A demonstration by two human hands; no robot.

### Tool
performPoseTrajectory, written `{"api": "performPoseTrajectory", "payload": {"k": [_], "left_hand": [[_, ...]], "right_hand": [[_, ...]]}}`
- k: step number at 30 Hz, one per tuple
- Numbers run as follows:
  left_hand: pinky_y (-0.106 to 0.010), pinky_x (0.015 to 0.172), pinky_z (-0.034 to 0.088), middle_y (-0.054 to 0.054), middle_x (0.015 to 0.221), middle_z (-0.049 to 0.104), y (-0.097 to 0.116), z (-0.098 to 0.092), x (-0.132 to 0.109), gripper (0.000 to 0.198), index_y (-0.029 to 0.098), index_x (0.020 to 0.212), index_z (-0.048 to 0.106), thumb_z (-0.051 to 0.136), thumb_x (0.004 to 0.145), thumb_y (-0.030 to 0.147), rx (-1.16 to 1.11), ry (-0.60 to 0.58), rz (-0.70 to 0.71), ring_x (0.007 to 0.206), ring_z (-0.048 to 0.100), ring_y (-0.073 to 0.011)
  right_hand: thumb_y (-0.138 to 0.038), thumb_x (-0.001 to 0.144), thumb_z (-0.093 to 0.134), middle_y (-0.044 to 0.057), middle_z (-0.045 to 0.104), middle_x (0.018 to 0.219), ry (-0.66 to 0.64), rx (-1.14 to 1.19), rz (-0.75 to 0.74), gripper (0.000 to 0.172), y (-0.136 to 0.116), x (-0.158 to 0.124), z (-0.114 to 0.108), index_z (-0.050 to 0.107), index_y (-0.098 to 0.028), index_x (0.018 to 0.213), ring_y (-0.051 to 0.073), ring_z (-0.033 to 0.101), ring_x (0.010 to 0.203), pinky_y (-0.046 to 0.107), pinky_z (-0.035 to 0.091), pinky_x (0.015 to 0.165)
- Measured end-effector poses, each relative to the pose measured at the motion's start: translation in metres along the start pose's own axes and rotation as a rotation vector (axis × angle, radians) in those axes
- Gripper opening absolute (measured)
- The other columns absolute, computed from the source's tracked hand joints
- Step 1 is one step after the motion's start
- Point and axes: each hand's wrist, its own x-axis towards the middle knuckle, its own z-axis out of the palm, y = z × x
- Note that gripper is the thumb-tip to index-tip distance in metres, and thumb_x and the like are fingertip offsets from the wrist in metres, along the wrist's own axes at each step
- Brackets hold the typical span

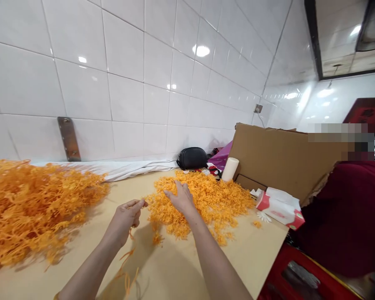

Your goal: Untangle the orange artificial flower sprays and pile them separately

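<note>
My left hand [125, 218] is closed, thumb and fingers pinched together around a thin orange strand [127, 277] that dangles below it over the table. To its right, my right hand [183, 199] reaches over a heap of small orange pieces [218, 200], fingers and thumb spread; I see nothing held in it. The fingertips are at the pieces, but whether they touch is unclear. At the far left lies a bigger mound of branching orange strands [40, 204], tangled and plastic-looking.
The table [175, 266] has a tiled wall behind it. Beyond the heap are a black pouch [193, 158] and a white roll [230, 168]. A cardboard box [281, 158] and a tissue pack [281, 206] stand at the right, near a person in dark red [340, 225].
</note>
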Motion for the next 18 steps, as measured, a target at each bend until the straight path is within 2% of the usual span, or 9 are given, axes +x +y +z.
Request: {"api": "performPoseTrajectory", "payload": {"k": [3,6,9,11,13,15,18], "left_hand": [[-0.017,0.037,0.018,0.01,0.04,0.021,0.007,-0.005,-0.007,0.026,0.012,0.066,0.052,0.06,0.062,0.037,-0.136,-0.012,0.042,0.035,0.016,-0.0019],[-0.016,0.037,0.018,0.01,0.038,0.021,0.02,-0.012,-0.021,0.021,0.012,0.063,0.05,0.058,0.065,0.032,-0.275,0.008,0.036,0.034,0.018,-0.0022],[-0.016,0.037,0.021,0.009,0.038,0.022,0.04,-0.021,-0.033,0.017,0.012,0.063,0.05,0.054,0.069,0.027,-0.358,0.04,0.029,0.033,0.02,-0.0025],[-0.016,0.038,0.023,0.009,0.039,0.023,0.054,-0.028,-0.043,0.016,0.012,0.065,0.05,0.05,0.073,0.026,-0.379,0.055,0.038,0.033,0.02,-0.0024],[-0.016,0.038,0.024,0.008,0.04,0.024,0.066,-0.034,-0.057,0.016,0.012,0.066,0.051,0.049,0.074,0.025,-0.371,0.075,0.061,0.033,0.02,-0.0022],[-0.016,0.039,0.026,0.008,0.04,0.025,0.074,-0.038,-0.071,0.015,0.012,0.066,0.051,0.048,0.074,0.025,-0.348,0.108,0.07,0.033,0.021,-0.0022],[-0.016,0.038,0.024,0.008,0.04,0.026,0.079,-0.04,-0.087,0.016,0.012,0.065,0.05,0.048,0.074,0.025,-0.29,0.156,0.074,0.032,0.021,-0.0023]], "right_hand": [[-0.049,0.07,0.047,0.013,0.039,0.121,-0.057,-0.214,-0.095,0.049,0.008,-0.022,-0.017,0.048,-0.025,0.113,0.029,0.04,0.103,0.042,0.03,0.08],[-0.037,0.076,0.043,0.015,0.041,0.119,0.031,-0.306,-0.179,0.037,0.021,-0.041,-0.038,0.053,-0.022,0.109,0.03,0.041,0.102,0.042,0.032,0.078],[-0.026,0.079,0.035,0.015,0.048,0.112,0.117,-0.268,-0.275,0.038,0.032,-0.055,-0.048,0.05,-0.018,0.113,0.026,0.045,0.1,0.037,0.035,0.077],[-0.022,0.079,0.031,0.012,0.056,0.1,0.095,-0.202,-0.303,0.04,0.036,-0.07,-0.05,0.047,-0.016,0.115,0.024,0.05,0.093,0.035,0.038,0.074],[-0.022,0.078,0.03,0.007,0.062,0.08,0.024,-0.135,-0.268,0.04,0.038,-0.093,-0.05,0.046,-0.017,0.114,0.021,0.056,0.074,0.031,0.04,0.063],[-0.024,0.078,0.028,0.004,0.061,0.066,-0.046,-0.108,-0.243,0.04,0.04,-0.121,-0.047,0.047,-0.019,0.113,0.019,0.056,0.058,0.029,0.04,0.054],[-0.029,0.079,0.027,0.004,0.063,0.067,-0.123,-0.071,-0.28,0.038,0.043,-0.165,-0.037,0.049,-0.02,0.11,0.02,0.057,0.057,0.03,0.039,0.051]]}}
